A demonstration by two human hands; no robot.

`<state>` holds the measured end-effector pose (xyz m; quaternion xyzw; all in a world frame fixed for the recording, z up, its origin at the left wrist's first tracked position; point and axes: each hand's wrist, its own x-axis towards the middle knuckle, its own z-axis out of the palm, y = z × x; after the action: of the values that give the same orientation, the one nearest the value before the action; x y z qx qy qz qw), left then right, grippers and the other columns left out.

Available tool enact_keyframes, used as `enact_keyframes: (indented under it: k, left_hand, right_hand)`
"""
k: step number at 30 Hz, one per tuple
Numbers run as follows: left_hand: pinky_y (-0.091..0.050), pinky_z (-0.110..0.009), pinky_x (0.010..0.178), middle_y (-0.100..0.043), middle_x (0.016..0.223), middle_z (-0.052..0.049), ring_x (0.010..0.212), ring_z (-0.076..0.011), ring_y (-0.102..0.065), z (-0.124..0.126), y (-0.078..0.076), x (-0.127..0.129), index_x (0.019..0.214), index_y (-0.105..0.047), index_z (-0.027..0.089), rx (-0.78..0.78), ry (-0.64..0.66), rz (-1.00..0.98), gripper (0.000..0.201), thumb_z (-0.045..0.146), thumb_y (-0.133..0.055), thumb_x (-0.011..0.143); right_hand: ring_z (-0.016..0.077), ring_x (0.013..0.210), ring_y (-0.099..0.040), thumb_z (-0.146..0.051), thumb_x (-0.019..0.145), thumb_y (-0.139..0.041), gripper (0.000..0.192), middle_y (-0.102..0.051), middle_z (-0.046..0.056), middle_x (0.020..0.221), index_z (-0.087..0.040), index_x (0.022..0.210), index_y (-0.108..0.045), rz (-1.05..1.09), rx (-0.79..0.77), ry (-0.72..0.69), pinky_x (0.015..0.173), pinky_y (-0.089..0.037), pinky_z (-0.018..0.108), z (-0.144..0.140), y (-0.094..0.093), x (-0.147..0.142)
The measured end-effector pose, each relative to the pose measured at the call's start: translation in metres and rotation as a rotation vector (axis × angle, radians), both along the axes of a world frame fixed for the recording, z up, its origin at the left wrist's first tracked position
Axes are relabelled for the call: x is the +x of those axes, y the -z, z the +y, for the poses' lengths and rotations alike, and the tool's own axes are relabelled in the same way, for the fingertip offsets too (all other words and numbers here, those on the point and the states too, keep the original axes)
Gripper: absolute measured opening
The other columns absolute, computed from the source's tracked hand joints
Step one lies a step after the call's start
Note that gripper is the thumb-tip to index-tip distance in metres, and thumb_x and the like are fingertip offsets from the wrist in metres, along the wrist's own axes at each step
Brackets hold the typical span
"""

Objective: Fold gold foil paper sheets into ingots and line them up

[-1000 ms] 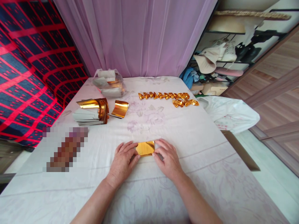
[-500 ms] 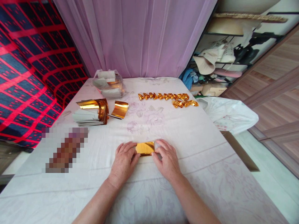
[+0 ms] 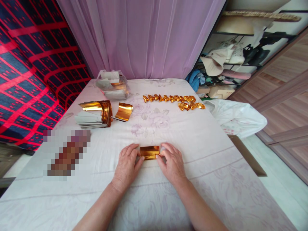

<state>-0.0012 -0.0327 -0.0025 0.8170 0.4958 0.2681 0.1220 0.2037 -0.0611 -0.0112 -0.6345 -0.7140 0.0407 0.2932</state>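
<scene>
A shiny gold foil paper (image 3: 149, 152) lies on the cloth-covered table between my hands, its near edge turned up in a narrow fold. My left hand (image 3: 127, 162) grips its left end, thumb at the near corner and fingers bent over the far side. At the right end my right hand (image 3: 171, 160) holds it the same way. Beyond, to the left, stands a curled stack of gold and grey foil papers (image 3: 93, 115), and one loose gold sheet (image 3: 124, 111) lies beside it. Folded gold foil pieces (image 3: 169, 98) form a row at the far right.
A clear plastic bag (image 3: 112, 85) of papers sits at the back left. A blurred-out patch (image 3: 68, 152) covers something on the left. White plastic bag (image 3: 240, 117) hangs by the right edge. Shelves with shoes and a cap (image 3: 213, 61) stand beyond; a purple curtain (image 3: 141, 38) hangs behind.
The near edge of the gold foil paper now shows a raised fold and its surface looks darker. Both hands keep nearly the same place. The view has shifted very slightly.
</scene>
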Motion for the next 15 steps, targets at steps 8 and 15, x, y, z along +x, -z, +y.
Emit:
enact_keyframes:
  k: [8, 15]
  left_hand:
    - [-0.05, -0.041, 0.087, -0.064, 0.109, -0.007, 0.097, -0.0231, -0.059, -0.017, -0.014, 0.005, 0.111, -0.062, 0.024, 0.153, 0.085, 0.096, 0.022, 0.02, -0.048, 0.096]
    - [-0.043, -0.045, 0.1, -0.064, 0.126, -0.01, 0.117, -0.0252, -0.057, -0.043, 0.001, 0.024, 0.131, -0.053, 0.019, 0.205, 0.236, 0.242, 0.038, 0.011, -0.041, 0.096]
  right_hand:
    - [0.0269, 0.117, -0.056, -0.024, 0.087, -0.057, 0.014, -0.065, 0.01, 0.12, -0.022, 0.074, -0.061, 0.001, -0.006, -0.005, 0.095, -0.042, 0.045, 0.001, -0.002, -0.001]
    - [0.0267, 0.117, -0.055, -0.025, 0.087, -0.056, 0.013, -0.065, 0.009, 0.12, -0.023, 0.075, -0.06, -0.004, 0.012, -0.004, 0.095, -0.042, 0.044, 0.001, -0.002, -0.001]
